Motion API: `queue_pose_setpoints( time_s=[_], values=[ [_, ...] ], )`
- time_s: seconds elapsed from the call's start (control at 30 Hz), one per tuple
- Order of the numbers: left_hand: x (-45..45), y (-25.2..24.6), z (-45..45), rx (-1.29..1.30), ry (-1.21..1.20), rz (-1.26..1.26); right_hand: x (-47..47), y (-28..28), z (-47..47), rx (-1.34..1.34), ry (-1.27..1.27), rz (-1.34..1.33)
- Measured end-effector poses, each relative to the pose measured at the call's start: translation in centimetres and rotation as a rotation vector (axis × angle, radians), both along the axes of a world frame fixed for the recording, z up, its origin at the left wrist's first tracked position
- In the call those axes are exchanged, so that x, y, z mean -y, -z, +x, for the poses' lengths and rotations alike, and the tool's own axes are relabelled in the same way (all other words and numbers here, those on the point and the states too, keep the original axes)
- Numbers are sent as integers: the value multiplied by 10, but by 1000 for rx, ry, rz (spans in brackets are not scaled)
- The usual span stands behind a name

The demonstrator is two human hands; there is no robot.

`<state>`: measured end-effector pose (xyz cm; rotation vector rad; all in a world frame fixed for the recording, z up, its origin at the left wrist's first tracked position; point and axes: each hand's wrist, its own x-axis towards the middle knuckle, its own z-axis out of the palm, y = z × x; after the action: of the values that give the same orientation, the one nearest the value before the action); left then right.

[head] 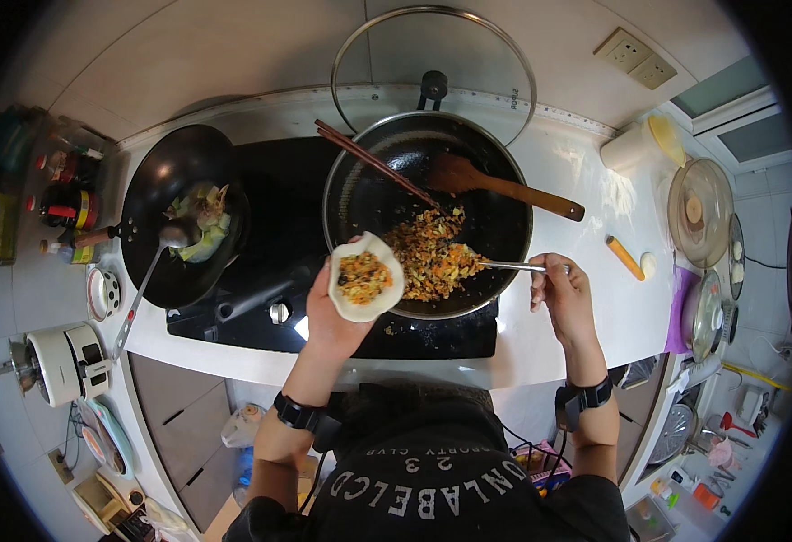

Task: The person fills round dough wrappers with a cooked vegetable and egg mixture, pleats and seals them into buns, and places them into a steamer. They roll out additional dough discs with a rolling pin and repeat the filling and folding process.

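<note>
My left hand (336,318) cups a round of thin dough (363,310) with chopped vegetable filling (365,278) on it, over the near left rim of a black wok (382,169). In my right hand (564,291) is the handle of a metal spoon (514,266); its bowl end is in the chopped filling (430,254) in the wok. A pair of wooden chopsticks (376,162) and a wooden spatula (504,186) rest in the wok, the spatula's handle crossing the right rim.
A second wok (186,156) with leafy scraps and a ladle (140,291) stands left on the black cooktop (274,176). A glass lid (436,40) leans on the wall behind. On the floured counter at right lie a rolling pin (625,257) and a dough piece (648,265).
</note>
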<state>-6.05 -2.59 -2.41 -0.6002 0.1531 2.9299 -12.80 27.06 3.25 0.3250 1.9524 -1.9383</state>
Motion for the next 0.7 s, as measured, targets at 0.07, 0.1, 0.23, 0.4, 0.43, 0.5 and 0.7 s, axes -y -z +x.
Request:
queue_pose_setpoints(
  time_s=[0.07, 0.1, 0.23, 0.4, 0.43, 0.5, 0.7],
  values=[
    [-9, -2, -4, -41, 68, 144, 6, -12, 8, -154, -6, -16],
    [-15, -4, -8, 14, 109, 79, 10, -16, 13, -219, 2, -27],
    [-40, -20, -24, -98, 147, 46, 27, -13, 32, -751, -166, 241],
    [-48, -46, -37, -194, 141, 83, 20, 5, 38, -1394, -584, 578],
    [-48, -50, -37, -145, 148, 65, 22, 11, 37, -1469, -576, 589],
    [-50, -55, -38, -169, 150, 74, 21, 15, 38, -1557, -564, 612],
    [-49, -61, -34, -72, 169, -12, 21, 2, 42, -1382, -399, 537]
  ],
)
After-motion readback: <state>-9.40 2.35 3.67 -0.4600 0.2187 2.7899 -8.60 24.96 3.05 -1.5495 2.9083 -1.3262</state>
